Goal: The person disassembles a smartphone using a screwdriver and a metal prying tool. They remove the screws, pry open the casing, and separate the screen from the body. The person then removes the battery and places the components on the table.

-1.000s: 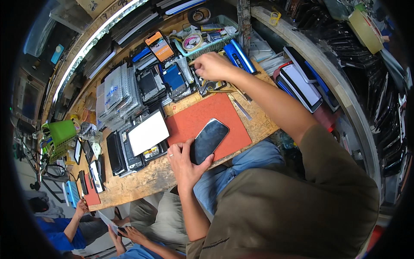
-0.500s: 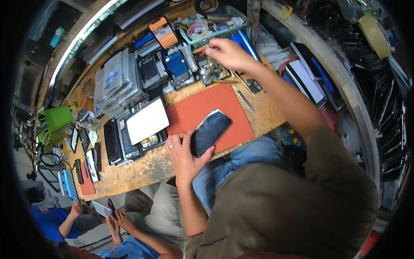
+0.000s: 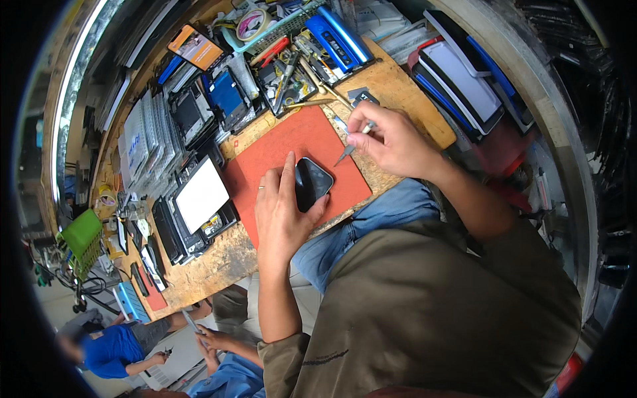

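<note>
We keep our left hand [image 3: 282, 209] half spread at the middle of the frame, its thumb on the right edge of the one phone [image 3: 317, 180] we are handling and its index finger stretched along the other side, so that the phone sits gripped between them. One finger wears a ring [image 3: 261, 188]. Our right hand [image 3: 391, 142], right of centre, is curled in a pinch, thumb and index finger closed around one thin tool [image 3: 344, 155]. The tool slants down and left, its grey tip above the mat just beside the phone; we cannot tell whether it touches the mat.

The phone is at the centre of the frame, over the red mat [image 3: 265, 156]. Its bare rounded end faces the upper right, and its length seems to run from there to the lower left, under our fingers; we cannot tell whether it lies flat.

Around us we count one white panel [image 3: 202, 196] left of the mat, one lit phone [image 3: 196, 48] at upper left, one blue device [image 3: 340, 40] at upper centre, one basket [image 3: 282, 28] beside it, and one green bin [image 3: 81, 233] at far left. Two co-workers in blue shirts [image 3: 109, 351] are at lower left.
</note>
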The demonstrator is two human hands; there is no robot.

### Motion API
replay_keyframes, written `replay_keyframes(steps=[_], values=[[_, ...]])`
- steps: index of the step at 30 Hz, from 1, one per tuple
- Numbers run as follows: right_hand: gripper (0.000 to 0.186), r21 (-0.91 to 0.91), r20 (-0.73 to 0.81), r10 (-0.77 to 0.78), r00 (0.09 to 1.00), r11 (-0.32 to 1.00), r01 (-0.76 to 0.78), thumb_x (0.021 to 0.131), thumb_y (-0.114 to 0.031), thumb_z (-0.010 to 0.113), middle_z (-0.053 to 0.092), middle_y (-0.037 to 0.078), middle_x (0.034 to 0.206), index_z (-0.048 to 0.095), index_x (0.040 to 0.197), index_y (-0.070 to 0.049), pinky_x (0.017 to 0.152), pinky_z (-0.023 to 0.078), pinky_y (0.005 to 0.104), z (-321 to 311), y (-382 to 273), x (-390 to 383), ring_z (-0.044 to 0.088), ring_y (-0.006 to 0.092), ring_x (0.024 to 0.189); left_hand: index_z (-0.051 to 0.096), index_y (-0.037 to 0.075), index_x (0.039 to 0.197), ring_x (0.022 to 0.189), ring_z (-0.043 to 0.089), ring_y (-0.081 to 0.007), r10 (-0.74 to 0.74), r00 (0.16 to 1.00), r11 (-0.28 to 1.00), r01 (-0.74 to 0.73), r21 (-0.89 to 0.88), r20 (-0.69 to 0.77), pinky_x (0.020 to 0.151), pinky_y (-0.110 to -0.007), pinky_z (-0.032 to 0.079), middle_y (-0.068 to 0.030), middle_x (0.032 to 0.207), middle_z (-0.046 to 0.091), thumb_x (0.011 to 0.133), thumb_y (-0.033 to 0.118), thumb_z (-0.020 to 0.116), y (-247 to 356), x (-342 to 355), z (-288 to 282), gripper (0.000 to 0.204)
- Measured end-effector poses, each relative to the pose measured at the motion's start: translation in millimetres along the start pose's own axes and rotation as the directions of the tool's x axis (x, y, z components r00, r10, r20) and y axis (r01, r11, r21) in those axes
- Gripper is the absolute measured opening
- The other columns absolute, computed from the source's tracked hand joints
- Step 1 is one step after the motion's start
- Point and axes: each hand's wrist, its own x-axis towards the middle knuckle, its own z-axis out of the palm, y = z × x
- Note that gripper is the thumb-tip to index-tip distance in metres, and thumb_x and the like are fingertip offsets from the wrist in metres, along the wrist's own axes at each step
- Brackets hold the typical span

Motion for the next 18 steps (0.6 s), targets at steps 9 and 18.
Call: replay_keyframes(steps=[9, 18], values=[[0.016, 0.542, -0.155, 0.109, 0.982, 0.84, -0.008, 0.103, -0.004, 0.065, 0.065, 0.008, 0.104, 0.058, 0.117, 0.002, 0.071, 0.059, 0.0245, -2, 36, -11, 0.069, 0.0108, 0.08, 0.054, 0.003, 0.148, 0.118, 0.057, -0.0409, 0.234, 0.97, 0.969, -0.238, 0.068, 0.06, 0.101, -0.05, 0.049, -0.0209, 0.126, 0.057, 0.064, 0.011, 0.076, 2, 23, 1, 0.087], [0.01, 0.575, -0.178, 0.124, 0.976, 0.818, 0.001, 0.105, -0.005, 0.064, 0.063, 0.003, 0.097, 0.061, 0.113, 0.001, 0.072, 0.058, 0.0234, 5, 32, -18, 0.065, 0.0062, 0.081, 0.056, -0.001, 0.135, 0.117, 0.056, -0.0404, 0.242, 0.969, 0.922, -0.216, 0.321, -0.043, 0.115, -0.054, 0.035, -0.0235, 0.119, 0.058, 0.06, 0.018, 0.066, 11, 23, 29, 0.078]])
